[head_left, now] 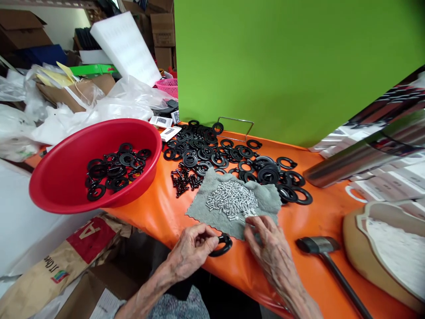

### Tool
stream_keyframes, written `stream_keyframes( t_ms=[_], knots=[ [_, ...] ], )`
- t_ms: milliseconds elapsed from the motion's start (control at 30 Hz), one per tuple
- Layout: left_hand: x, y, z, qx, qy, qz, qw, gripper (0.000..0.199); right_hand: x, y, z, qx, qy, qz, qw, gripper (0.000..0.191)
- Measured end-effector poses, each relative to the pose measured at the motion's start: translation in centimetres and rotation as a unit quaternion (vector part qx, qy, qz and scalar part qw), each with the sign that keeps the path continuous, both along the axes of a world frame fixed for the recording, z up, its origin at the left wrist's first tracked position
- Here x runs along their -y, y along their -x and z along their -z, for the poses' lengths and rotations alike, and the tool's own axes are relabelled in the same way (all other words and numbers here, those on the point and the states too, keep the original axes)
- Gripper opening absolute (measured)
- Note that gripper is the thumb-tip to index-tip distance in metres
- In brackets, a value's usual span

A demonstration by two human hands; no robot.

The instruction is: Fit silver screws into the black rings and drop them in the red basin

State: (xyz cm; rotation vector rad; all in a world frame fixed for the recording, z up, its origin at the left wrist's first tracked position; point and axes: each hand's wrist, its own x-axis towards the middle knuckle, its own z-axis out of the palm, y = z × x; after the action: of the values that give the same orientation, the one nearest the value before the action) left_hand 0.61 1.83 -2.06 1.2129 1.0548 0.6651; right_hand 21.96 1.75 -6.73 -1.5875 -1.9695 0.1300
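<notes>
My left hand [195,246] is closed around a black ring [223,247], pinching its upper side between thumb and fingers just over the table's front edge. My right hand [267,243] is at the front right of a grey-green cloth [199,201]. Its thumb and fingertips draw together beside a heap of small silver pins [232,199]; anything between them is too small to make out. Behind the cloth lies a wide spread of black rings [206,150]. Small black pin-like parts [184,179] form a pile left of the cloth.
A red basin [66,186] with more black rings stands at left. On the right lie a hammer [318,244] and a tan tub [358,248] of white material. A metallic cylinder [358,150] leans near white boxes. A green panel [292,71] rises behind the orange table [159,217].
</notes>
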Motion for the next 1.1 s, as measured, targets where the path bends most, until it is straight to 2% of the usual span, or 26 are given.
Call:
stream_keyframes(
  t_ms=[167, 300, 433, 533, 767, 1100],
  knots=[
    [0.0, 0.0, 0.0, -0.025, -0.018, -0.009, 0.999, 0.022, -0.3, -0.2, -0.4, -0.051, 0.01, 0.005, 0.999, 0.008],
    [-0.1, 0.0, 0.1, -0.008, 0.008, -0.009, 1.0, 0.025, 0.7, 0.6, -2.5, -0.09, 0.042, -0.027, 0.995, 0.011],
    [-0.2, 0.1, 0.2, -0.007, -0.002, 0.004, 1.0, 0.026, 2.1, 2.2, -4.8, -0.19, 0.121, -0.079, 0.971, 0.016],
    [-0.2, 0.1, 0.0, -0.021, -0.021, 0.006, 1.0, 0.025, 2.6, 2.8, -5.6, -0.224, 0.154, -0.074, 0.96, 0.016],
    [0.0, 0.1, -0.3, -0.114, -0.111, 0.015, 0.987, 0.02, 2.9, 3.1, -4.8, -0.227, 0.167, -0.077, 0.957, 0.016],
    [0.6, 0.0, 0.2, -0.174, -0.2, 0.028, 0.964, 0.011, 3.2, 3.3, -3.3, -0.148, 0.098, -0.103, 0.979, 0.01]
  ],
)
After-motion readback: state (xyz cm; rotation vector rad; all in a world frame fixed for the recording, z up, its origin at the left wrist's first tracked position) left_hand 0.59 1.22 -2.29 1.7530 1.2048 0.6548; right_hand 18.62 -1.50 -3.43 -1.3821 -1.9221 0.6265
